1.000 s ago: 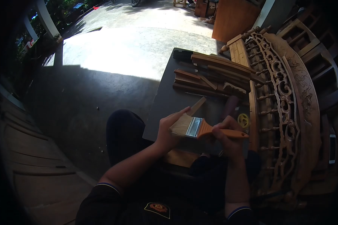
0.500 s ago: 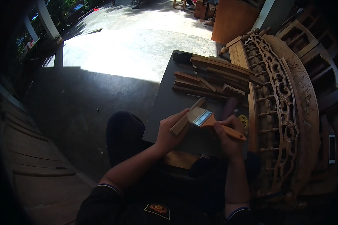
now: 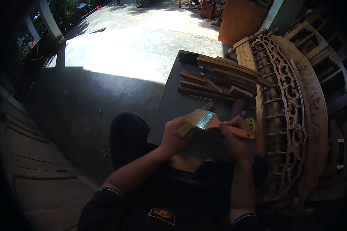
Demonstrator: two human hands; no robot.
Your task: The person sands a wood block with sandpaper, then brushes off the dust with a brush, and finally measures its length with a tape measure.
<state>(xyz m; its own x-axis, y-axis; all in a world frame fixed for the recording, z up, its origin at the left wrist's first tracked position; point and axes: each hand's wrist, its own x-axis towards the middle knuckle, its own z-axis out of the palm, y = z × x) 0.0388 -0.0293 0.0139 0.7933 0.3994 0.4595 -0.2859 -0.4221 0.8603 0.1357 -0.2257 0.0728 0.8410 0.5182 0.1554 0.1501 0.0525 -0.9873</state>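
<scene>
My left hand [image 3: 174,134] is closed around a short strip of wood [image 3: 184,130], which slants up and away to the right above the dark tabletop [image 3: 166,108]. In my right hand [image 3: 236,139] is a flat paintbrush [image 3: 210,121] with an orange handle and a shiny metal ferrule, gripped by the handle. Its pale bristles lie against the strip's upper part, near my left fingers, and partly cover it. Those left fingertips are hidden behind the wood and the bristles.
Several wooden pieces [image 3: 208,84] lie across the far side of the table. Beyond my right hand are a yellow roll [image 3: 250,124] and a dark cylinder [image 3: 237,108]. A carved wooden panel [image 3: 291,96] stands at the right, with a phone [image 3: 341,154] past it.
The brush has shifted slightly left along the strip and its handle has turned flatter. My right hand moved with it; my left hand and the strip have hardly moved.
</scene>
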